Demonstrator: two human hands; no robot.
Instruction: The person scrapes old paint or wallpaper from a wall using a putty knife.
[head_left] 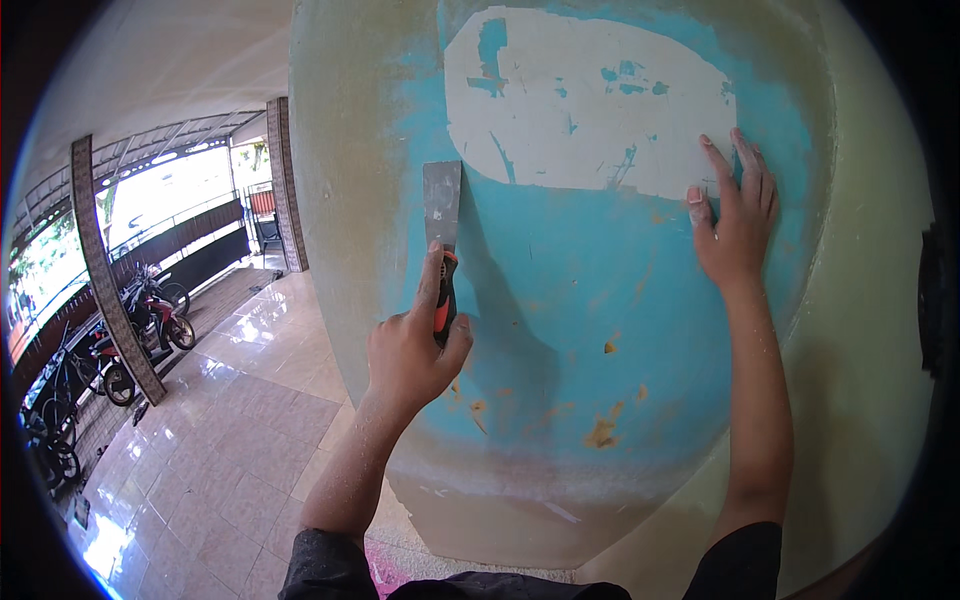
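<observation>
My left hand (413, 355) is wrapped round the black and orange handle of a putty knife (441, 205), its index finger stretched along the handle. The broad grey blade points up, its top edge just left of the rounded lower left end of a white patch (570, 120). My right hand (738, 215) is spread, its fingertips on the patch's lower right edge and the blue wall beside it. Around the patch the wall surface (590, 270) is turquoise. Small turquoise spots show through the white. Lower down are several brownish chipped marks (603, 430).
At the left lies a shiny tiled floor (230, 430). A patterned pillar (115, 280) stands there, with several motorbikes (160, 315) parked by a dark fence (200, 240). Pale green wall (860, 400) continues on the right, with a dark object (930, 300) at the far right edge.
</observation>
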